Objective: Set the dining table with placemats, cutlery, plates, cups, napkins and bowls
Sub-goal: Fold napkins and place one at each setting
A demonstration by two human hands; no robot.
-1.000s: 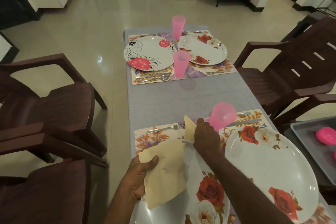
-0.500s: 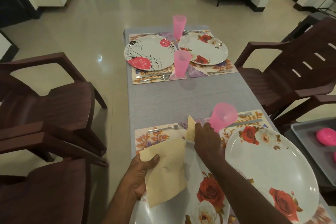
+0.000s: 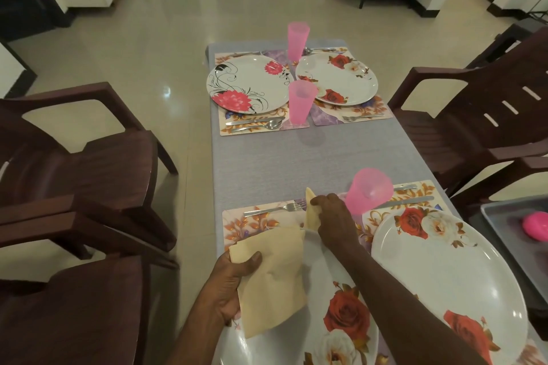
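Observation:
My left hand [image 3: 228, 287] grips a stack of cream napkins [image 3: 271, 278] over the near left rose plate [image 3: 326, 329]. My right hand [image 3: 332, 219] pinches a single folded cream napkin [image 3: 310, 210] at that plate's far rim, beside a fork [image 3: 272, 208] on the floral placemat [image 3: 252, 222]. A pink cup [image 3: 367, 190] stands just right of my right hand. The near right rose plate [image 3: 444, 275] lies on its own placemat with a knife [image 3: 406, 201] beyond it. Two far plates [image 3: 246, 87] [image 3: 338, 80] carry cutlery and pink cups [image 3: 299, 101] [image 3: 297, 40].
Dark brown chairs flank the grey table [image 3: 296, 157], left [image 3: 74, 181] and right [image 3: 480, 118]. A grey tray [image 3: 504, 225] holding a pink bowl [image 3: 535, 225] sits at the right edge. White cabinets stand on the tiled floor beyond.
My right hand with the folded napkin has shifted slightly lower toward the plate's far rim. My left hand keeps holding the napkin stack in place.

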